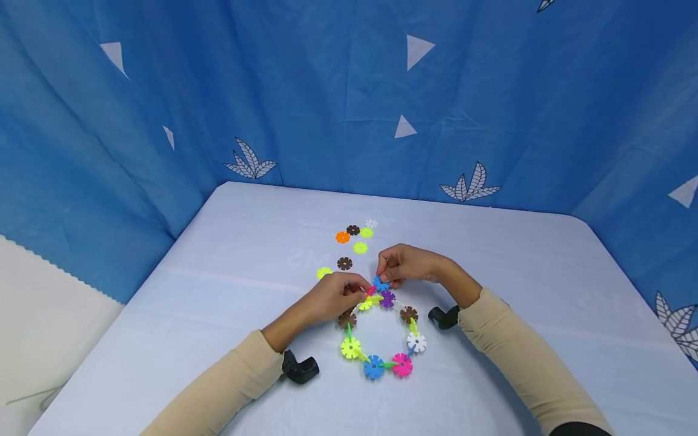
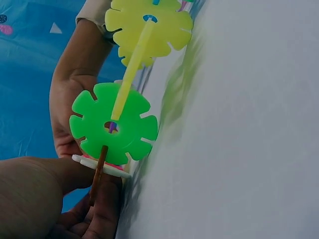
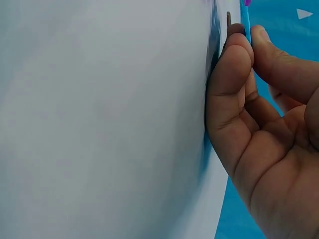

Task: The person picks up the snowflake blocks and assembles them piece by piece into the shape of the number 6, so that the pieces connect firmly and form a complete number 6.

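Observation:
A ring of notched plastic discs, joined edge to edge in several colours, lies on the table. My right hand [image 1: 411, 264] is at its far side and pinches a blue disc [image 1: 381, 283] between thumb and fingers; the right wrist view shows that blue disc [image 3: 247, 22] edge-on. Beside it my left hand [image 1: 338, 295] grips a pink disc [image 1: 372, 291] at the ring's far left. Close by are a yellow disc [image 1: 365, 304] and a purple disc [image 1: 388, 298]. In the left wrist view, a green disc [image 2: 114, 124] hides part of the left fingertips.
Loose discs lie beyond the ring, among them an orange disc [image 1: 342, 237], a dark brown disc [image 1: 345, 263] and a white disc [image 1: 371, 223]. Black wrist-camera mounts [image 1: 301, 368] sit by both forearms. A blue curtain [image 1: 349, 91] hangs behind the white-covered table [image 1: 218, 272].

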Available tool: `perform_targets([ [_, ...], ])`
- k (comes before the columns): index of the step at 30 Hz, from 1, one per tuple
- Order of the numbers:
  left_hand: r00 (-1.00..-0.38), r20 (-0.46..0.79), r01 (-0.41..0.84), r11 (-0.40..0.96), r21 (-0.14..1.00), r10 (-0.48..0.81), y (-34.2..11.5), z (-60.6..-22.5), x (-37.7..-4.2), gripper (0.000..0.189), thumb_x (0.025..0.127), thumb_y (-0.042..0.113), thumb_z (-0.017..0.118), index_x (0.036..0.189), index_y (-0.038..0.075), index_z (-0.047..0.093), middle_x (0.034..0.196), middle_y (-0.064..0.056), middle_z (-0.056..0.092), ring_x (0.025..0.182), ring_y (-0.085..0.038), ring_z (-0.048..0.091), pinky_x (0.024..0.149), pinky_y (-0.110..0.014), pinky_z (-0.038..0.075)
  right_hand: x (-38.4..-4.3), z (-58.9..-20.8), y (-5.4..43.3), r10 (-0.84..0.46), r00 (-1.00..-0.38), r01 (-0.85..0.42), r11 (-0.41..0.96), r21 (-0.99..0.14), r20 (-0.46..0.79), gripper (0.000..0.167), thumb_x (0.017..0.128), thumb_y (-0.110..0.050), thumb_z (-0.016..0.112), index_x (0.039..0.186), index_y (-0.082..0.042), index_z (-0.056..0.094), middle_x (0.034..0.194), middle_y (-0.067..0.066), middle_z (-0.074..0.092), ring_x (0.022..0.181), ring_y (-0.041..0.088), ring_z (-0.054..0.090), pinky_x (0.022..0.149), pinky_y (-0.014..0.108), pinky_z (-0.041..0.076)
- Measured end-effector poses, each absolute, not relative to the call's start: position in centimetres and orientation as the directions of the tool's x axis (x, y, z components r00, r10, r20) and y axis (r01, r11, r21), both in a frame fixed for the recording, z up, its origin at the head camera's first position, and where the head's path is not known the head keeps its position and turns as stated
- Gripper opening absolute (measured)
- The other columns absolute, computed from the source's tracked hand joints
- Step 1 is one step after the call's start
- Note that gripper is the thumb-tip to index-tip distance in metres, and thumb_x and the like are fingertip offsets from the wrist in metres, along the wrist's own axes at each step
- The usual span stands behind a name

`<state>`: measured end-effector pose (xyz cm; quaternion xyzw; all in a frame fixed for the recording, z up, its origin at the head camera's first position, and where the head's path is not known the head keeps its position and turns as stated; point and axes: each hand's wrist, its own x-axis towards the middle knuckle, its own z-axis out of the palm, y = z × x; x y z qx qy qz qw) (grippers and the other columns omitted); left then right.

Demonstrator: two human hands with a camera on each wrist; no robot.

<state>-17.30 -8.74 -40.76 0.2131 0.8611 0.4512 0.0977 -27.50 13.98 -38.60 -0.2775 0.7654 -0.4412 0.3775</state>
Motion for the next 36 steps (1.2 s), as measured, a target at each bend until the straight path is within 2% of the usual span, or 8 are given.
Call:
perform_targets([
  [3,-0.891,0.03,0.283,0.502,0.817,0.454,-8.7,-40.8,-17.2,0.013,0.099,0.009,0.065,0.107,0.011,0.075,0.079,0.005,0.063,0.059,-0.009,0.051,0.058,-0.026,0.045,-27.6,-38.7,13.9,-0.761,-0.556,-0.097,0.459,-0.883,-0.335,0.004,0.097,0.001,0.065,0.096,0.001,0.069,0.087,0.009,0.067,0.074,0.017,0.06,0.071,0.028,0.056],
  [6,-0.89,0.03,0.283,0.497,0.82,0.456,-8.7,-40.8,-17.2,0.013,0.099,0.009,0.065,0.107,0.011,0.075,0.079,0.005,0.063,0.058,-0.008,0.05,0.057,-0.026,0.044,-27.6,-38.6,13.9,-0.762,-0.553,-0.102,0.463,-0.88,-0.337,0.006,0.097,0.001,0.065,0.098,0.004,0.069,0.086,0.008,0.066,0.074,0.017,0.06,0.072,0.028,0.056],
  [19,-0.887,-0.011,0.236,0.474,0.848,0.461,-8.7,-41.0,-17.4,0.014,0.1,0.009,0.064,0.11,0.012,0.074,0.079,0.003,0.064,0.051,-0.009,0.053,0.051,-0.025,0.046,-27.6,-38.4,13.9,-0.775,-0.525,-0.122,0.478,-0.87,-0.353,0.006,0.098,-0.001,0.064,0.097,0.002,0.069,0.086,0.006,0.064,0.076,0.018,0.059,0.073,0.029,0.055],
  [30,-0.885,0.007,0.264,0.49,0.831,0.465,-8.4,-40.7,-16.9,0.01,0.1,0.006,0.062,0.105,0.009,0.07,0.076,0.001,0.061,0.046,-0.012,0.053,0.049,-0.028,0.048,-27.2,-38.3,12.9,-0.797,-0.513,-0.173,0.46,-0.871,-0.319,0.005,0.095,0.002,0.067,0.095,0.005,0.071,0.083,0.006,0.068,0.071,0.018,0.056,0.068,0.027,0.052],
  [36,-0.884,0.007,0.268,0.496,0.826,0.467,-8.2,-40.9,-16.6,0.009,0.101,0.007,0.062,0.105,0.009,0.069,0.074,0.002,0.061,0.045,-0.011,0.054,0.05,-0.027,0.048,-27.3,-38.3,12.9,-0.795,-0.498,-0.182,0.487,-0.854,-0.346,0.005,0.096,0.001,0.066,0.097,0.003,0.071,0.085,0.005,0.069,0.075,0.018,0.058,0.071,0.028,0.053],
])
